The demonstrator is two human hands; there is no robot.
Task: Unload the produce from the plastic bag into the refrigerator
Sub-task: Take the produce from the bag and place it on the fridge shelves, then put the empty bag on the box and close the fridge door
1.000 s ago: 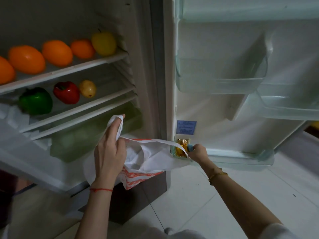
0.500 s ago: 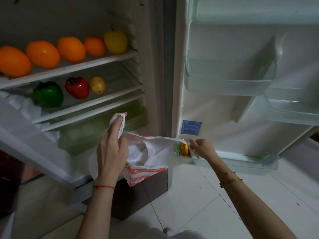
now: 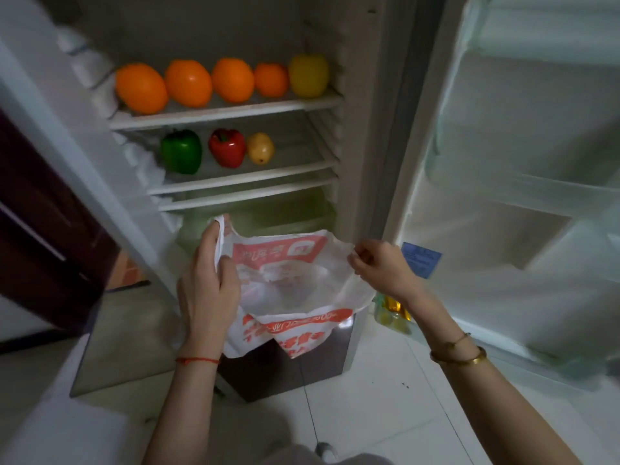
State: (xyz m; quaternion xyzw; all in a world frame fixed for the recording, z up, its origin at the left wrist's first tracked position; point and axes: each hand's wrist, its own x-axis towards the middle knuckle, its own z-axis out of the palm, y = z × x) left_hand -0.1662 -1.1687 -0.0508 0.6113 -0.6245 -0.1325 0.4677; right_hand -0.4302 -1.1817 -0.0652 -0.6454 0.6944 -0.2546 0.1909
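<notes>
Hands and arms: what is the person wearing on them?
Both forearms are bare, with no sleeves showing. The left hand has a thin red string bracelet round its wrist. The right hand has two gold-coloured bracelets on its wrist: a wider gold bangle and a thinner gold one just above it. No rings or watch can be made out.

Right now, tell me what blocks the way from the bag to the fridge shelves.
Nothing visible does. Both hands, left hand and right hand, hold the plastic bag open right before the open fridge; the lower shelf has bare room right of the yellow fruit.
</notes>
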